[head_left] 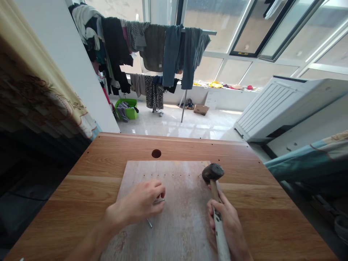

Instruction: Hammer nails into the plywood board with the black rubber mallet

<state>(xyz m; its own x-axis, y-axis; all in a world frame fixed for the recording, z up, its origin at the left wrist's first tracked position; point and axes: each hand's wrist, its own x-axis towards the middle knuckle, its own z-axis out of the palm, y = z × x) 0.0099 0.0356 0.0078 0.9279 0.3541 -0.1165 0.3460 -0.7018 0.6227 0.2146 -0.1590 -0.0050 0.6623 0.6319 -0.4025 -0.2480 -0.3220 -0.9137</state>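
Note:
A pale worn board (185,210) lies on the wooden table (89,181), with a row of several small dark dots near its far edge. My left hand (144,199) is over the board's left half, its fingers pinched on a thin metal nail (159,200). Another nail (149,223) lies on the board just below that hand. My right hand (225,217) is wrapped round the pale handle of a hammer (213,172), whose dark head is above the board's far right corner.
A round hole (156,153) is in the table near its far edge. Beyond stand a rack of clothes (154,47), a green basket (131,113) and a white appliance (274,105). Curtains (40,79) hang at the left and right.

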